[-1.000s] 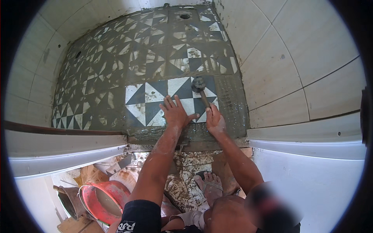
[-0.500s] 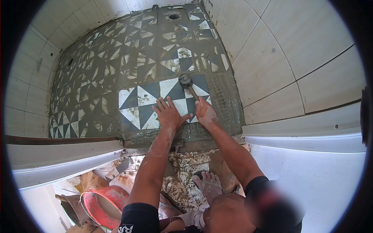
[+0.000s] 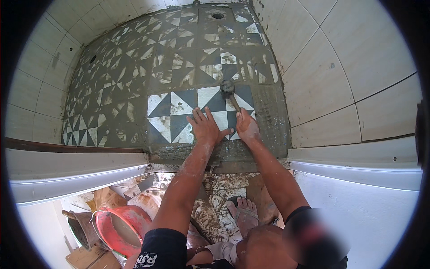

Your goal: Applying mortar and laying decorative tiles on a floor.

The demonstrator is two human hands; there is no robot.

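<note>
My left hand (image 3: 207, 130) lies flat with spread fingers on a black-and-white triangle-patterned floor tile (image 3: 181, 106). Beside it, my right hand (image 3: 247, 127) is closed round the short handle of a mallet (image 3: 227, 88). The mallet's dark, mortar-smeared head is over the tile's far edge; whether it touches the surface I cannot tell. Wet grey mortar (image 3: 271, 112) borders the patterned piece on the right and along its near side.
Farther off, mortar-smeared patterned tiles (image 3: 116, 85) cover the floor, with a round drain hole (image 3: 218, 16) at the back. Pale tiled walls (image 3: 336, 80) rise on both sides. A red bucket (image 3: 104, 233) holding greyish liquid stands at lower left, beside a dark pail (image 3: 83, 228).
The whole view has shifted, so the floor and hands appear slightly farther right and higher. Both hands keep nearly the same place on the tile, and the mallet head has barely moved against it.
</note>
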